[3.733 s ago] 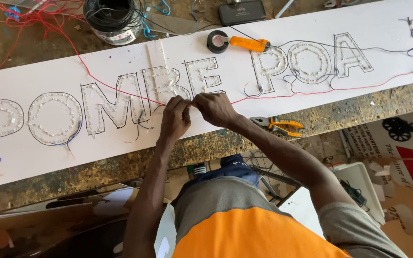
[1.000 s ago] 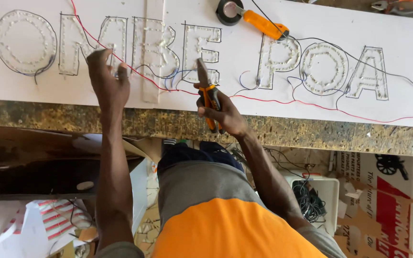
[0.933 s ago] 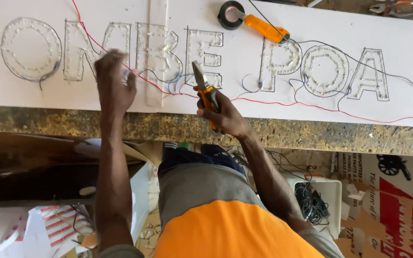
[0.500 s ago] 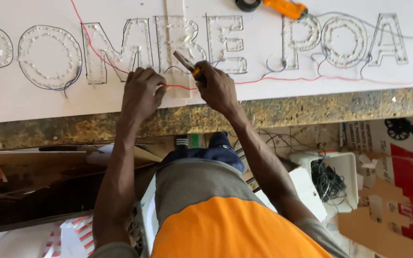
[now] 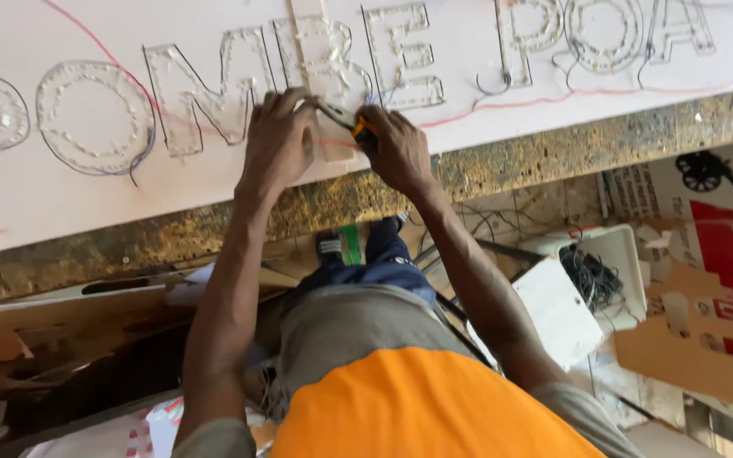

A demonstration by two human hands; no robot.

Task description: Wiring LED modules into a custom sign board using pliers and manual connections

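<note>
I am leaning over the worktop (image 5: 502, 170), pressing my left hand (image 5: 277, 140) down on the white sign board (image 5: 61, 212) beside one of the outlined letters, fingers curled as if pinching a wire there, though I cannot tell exactly what they are gripping. My right hand (image 5: 396, 148) is wrapped tight around the orange-handled pliers (image 5: 345, 119), whose tip is pointing toward my left fingers, so both hands are meeting at the same spot on the board. I judge I am holding the left hand there to steady the wiring while the tool is working close by.

The cut-out letters (image 5: 396, 55) are lined with small clear bulbs, and a thin red wire (image 5: 553, 97) is running along the board under them, passing right beneath my hands, with dark loose wire ends hanging from several letters and crowding the work. Below the rough worktop edge, a white box with a tangle of black cable (image 5: 591, 276) is sitting beside cardboard pieces (image 5: 697, 339) on the floor.
</note>
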